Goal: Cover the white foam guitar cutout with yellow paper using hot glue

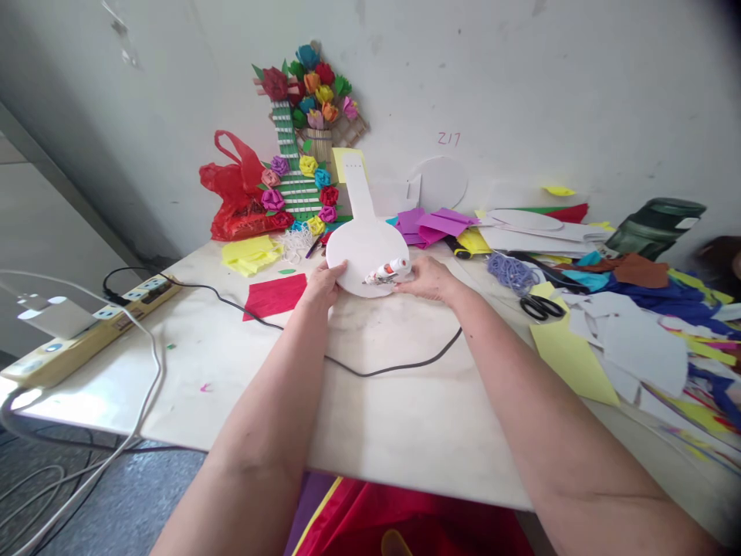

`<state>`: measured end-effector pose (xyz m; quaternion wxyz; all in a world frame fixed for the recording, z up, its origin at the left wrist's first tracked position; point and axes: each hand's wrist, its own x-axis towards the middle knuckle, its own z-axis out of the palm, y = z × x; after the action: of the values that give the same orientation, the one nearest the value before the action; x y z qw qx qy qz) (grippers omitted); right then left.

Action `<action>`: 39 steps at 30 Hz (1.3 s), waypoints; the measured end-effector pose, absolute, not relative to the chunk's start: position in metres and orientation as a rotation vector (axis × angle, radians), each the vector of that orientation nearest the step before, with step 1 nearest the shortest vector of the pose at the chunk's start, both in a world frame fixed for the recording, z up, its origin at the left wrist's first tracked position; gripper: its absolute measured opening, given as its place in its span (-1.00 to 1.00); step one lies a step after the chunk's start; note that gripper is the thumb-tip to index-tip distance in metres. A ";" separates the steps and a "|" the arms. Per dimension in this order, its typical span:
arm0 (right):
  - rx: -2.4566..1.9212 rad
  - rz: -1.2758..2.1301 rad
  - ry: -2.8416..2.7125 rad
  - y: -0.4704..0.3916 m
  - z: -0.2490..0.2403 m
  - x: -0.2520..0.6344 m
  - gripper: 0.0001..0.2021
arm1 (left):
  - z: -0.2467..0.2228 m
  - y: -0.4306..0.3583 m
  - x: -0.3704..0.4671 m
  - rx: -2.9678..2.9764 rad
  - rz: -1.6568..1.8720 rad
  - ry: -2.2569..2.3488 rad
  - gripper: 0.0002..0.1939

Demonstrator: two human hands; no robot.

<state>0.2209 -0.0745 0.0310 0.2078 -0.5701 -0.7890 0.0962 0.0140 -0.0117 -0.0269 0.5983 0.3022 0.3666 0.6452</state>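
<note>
A white banjo-shaped cutout [359,245], with a round body and a long straight neck, is tilted up over the table with its neck pointing away. My left hand [325,286] grips the lower left edge of the round part, thumb on top. On the other side, my right hand [427,279] is closed round a small white hot glue gun [389,270] with red markings, whose nozzle points left over the cutout. Whether those fingers also touch the cutout's edge is hidden. Red crepe paper [274,297] lies left of my left hand.
A black cord [370,374] runs from the power strip [86,332] beneath my forearms. Paper-flower decorations [301,170] and a red plastic bag [235,193] stand at the wall. Scissors [542,307], purple string [510,272], paper scraps [642,340] and a dark bottle [654,228] lie right.
</note>
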 end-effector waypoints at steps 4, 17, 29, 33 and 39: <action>-1.634 0.125 -2.251 -0.076 0.032 0.218 -0.66 | -0.027 -0.012 0.015 0.703 1.505 0.862 -0.73; -1.751 -0.088 -2.379 -0.086 0.043 0.203 -0.69 | -0.024 -0.015 0.019 0.683 1.547 0.928 -0.78; -1.773 -0.050 -2.380 -0.084 0.039 0.200 -0.69 | -0.025 -0.014 0.020 0.693 1.551 0.954 -0.75; -1.763 -0.022 -2.364 -0.084 0.039 0.200 -0.69 | -0.026 -0.014 0.019 0.703 1.556 0.932 -0.76; -1.635 0.157 -2.259 -0.085 0.056 0.216 -0.69 | -0.031 -0.010 0.017 0.706 1.542 0.910 -0.69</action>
<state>0.2158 -0.0848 0.0561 0.1732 -0.5766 -0.7965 0.0554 0.0172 -0.0103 -0.0306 0.5718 0.3009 0.3878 0.6574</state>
